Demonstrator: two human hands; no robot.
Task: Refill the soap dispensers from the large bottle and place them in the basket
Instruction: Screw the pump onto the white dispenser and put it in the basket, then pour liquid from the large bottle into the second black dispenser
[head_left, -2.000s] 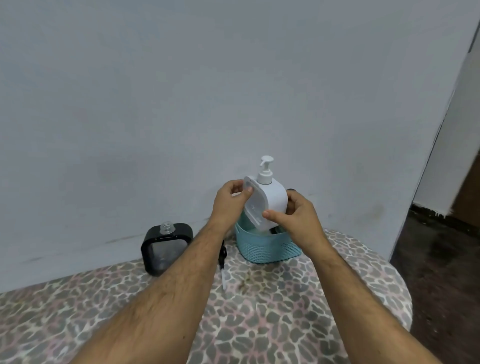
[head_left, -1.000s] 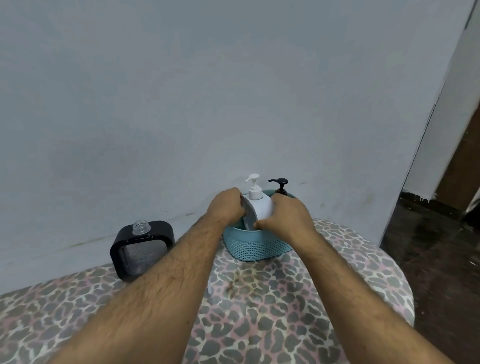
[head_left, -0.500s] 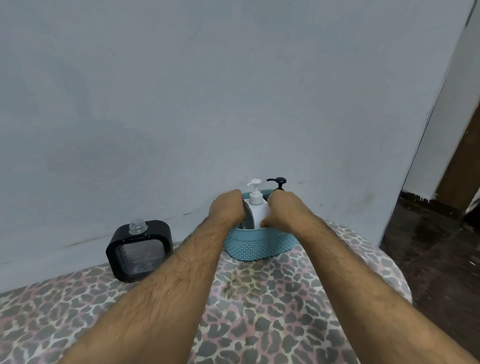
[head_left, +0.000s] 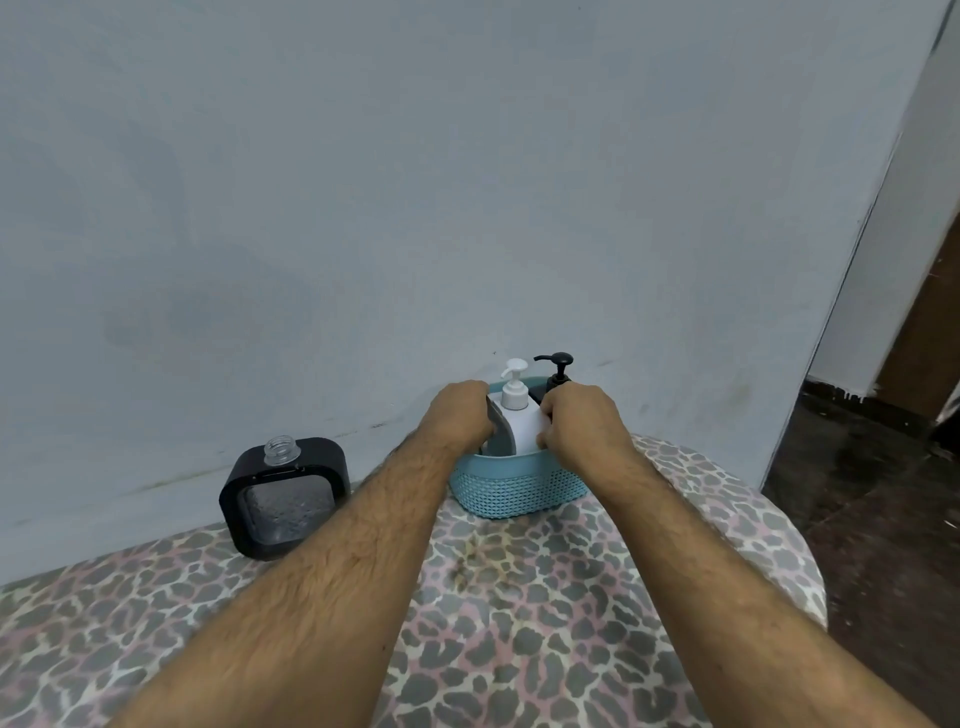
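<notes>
A white soap dispenser (head_left: 521, 420) with a pump top stands low inside the light blue basket (head_left: 514, 488) at the back of the table. My left hand (head_left: 460, 413) grips its left side and my right hand (head_left: 579, 418) grips its right side. Behind it in the basket the black pump (head_left: 557, 368) of another dispenser sticks up; its body is hidden. To the left a black square dispenser (head_left: 283, 499) with a clear front and an uncapped neck stands on the table by the wall.
The round table (head_left: 519, 623) wears a leopard-print cover and its edge curves away on the right. A pale wall (head_left: 415, 208) rises right behind the basket. Dark floor (head_left: 883, 519) and a doorway lie to the right.
Both hands have lowered the white dispenser from above the basket down into it. The black pump behind it has come into view.
</notes>
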